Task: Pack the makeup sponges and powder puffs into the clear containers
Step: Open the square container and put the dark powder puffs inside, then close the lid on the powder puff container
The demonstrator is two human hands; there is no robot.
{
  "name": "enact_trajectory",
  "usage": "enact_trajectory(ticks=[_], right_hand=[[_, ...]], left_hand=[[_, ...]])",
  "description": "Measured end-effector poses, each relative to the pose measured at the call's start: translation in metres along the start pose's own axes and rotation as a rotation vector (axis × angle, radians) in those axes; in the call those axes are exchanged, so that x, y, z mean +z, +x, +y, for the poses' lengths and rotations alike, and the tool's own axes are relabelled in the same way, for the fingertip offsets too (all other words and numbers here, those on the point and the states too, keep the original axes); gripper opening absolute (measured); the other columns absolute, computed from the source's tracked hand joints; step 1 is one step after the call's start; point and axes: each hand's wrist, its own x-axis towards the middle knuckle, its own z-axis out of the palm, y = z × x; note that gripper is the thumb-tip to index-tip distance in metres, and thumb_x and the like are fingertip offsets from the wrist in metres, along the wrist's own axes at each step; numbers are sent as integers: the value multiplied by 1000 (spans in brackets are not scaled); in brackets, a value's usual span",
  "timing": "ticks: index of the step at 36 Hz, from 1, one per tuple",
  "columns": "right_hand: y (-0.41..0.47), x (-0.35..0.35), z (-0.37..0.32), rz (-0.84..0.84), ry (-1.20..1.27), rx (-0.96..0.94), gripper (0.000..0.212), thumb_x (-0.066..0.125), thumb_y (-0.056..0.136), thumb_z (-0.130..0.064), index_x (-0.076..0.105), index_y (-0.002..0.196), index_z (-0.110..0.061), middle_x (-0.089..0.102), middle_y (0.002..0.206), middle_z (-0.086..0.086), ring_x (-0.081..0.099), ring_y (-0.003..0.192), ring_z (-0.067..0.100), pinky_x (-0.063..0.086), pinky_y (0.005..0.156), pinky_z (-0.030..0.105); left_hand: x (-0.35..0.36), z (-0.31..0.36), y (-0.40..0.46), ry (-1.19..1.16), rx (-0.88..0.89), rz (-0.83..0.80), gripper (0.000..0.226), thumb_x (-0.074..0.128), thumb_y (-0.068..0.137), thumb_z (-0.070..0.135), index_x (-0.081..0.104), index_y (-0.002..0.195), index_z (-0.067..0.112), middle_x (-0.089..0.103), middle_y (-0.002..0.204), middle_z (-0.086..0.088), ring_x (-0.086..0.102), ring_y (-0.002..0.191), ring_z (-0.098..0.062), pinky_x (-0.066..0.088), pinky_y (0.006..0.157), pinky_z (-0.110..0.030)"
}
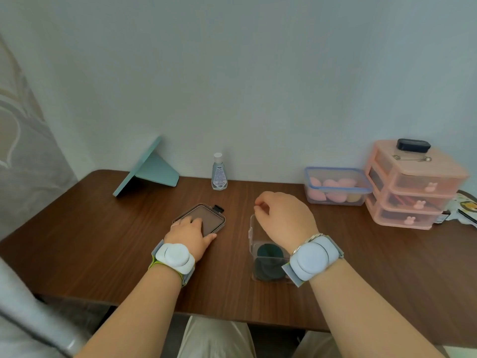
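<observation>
Nearby: sanitizer bottle (219,173) at wall | lidded sponge tub (335,186) beside pink drawers (410,187)

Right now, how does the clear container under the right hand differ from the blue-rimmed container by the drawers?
The clear container stands tall and narrow near the table's front; the blue-rimmed container sits low and wide at the back. The clear container holds dark green round puffs; the blue-rimmed container holds pink sponges. The right hand is at the clear container's top edge; nothing touches the blue-rimmed one. Both have see-through walls.
</observation>
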Motion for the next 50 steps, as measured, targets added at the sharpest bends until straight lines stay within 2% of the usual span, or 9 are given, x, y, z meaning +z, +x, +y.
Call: enact_trajectory(ticks=[8,17,21,24,26,33,37,42,50], right_hand=[[-3,-6,4,65,23,-1,27,44,98,-36,62,116,-28,67,104,-8,62,91,10,54,77,25],[-6,-6,10,112,270,89,36,49,97,-38,51,132,-31,61,120,-11,58,97,6,49,80,21],[-8,-10,13,145,388,108,62,55,93,-31,26,148,-38,49,134,-8,51,103,3,42,82,22],[-8,-16,17,111,531,141,65,58,92,-34,26,148,-37,37,146,-10,45,123,5,38,99,24],[-11,-21,22,116,580,151,54,61,89,-36,42,139,-36,47,138,-12,46,124,6,37,103,26],[-21,-20,25,138,952,202,23,59,92,-37,64,114,-30,72,99,-11,68,88,3,55,83,29],[-27,-23,34,241,963,304,18,54,98,-26,66,106,-15,73,84,-4,66,65,5,56,58,23],[-29,-26,45,214,1051,437,16,56,97,-27,68,90,-19,73,73,-4,64,55,5,52,49,25],[-38,-21,56,127,800,484,34,56,91,-43,70,80,-14,71,65,2,59,47,14,45,47,28]], left_hand=[[-3,0,-2,-76,139,172,47,35,98,56,65,108,21,66,103,2,61,99,-21,52,82,-35],[-39,27,-43,-564,323,582,42,51,92,50,72,116,23,73,109,6,63,101,-10,47,87,-24],[-60,40,-57,-730,400,498,39,47,87,57,72,107,34,67,86,24,58,82,8,41,69,-3],[-73,50,-65,-969,388,399,31,51,85,58,74,88,37,71,76,11,64,75,0,48,65,-13],[-79,58,-67,-1119,343,324,37,54,87,56,78,82,28,75,80,8,69,79,-6,55,75,-23],[-89,74,-69,-1214,85,80,58,53,90,59,72,71,8,75,71,-6,73,73,-21,63,65,-41],[-80,79,-65,-1390,50,-86,36,67,86,46,70,79,11,74,87,-13,72,85,-26,61,77,-44],[-77,79,-65,-1579,87,-181,19,69,84,-1,65,101,7,72,97,-14,72,85,-21,60,66,-28],[-69,79,-60,-1700,-88,-190,4,67,86,-1,68,88,2,66,70,-8,60,54,-10,54,50,-17]])
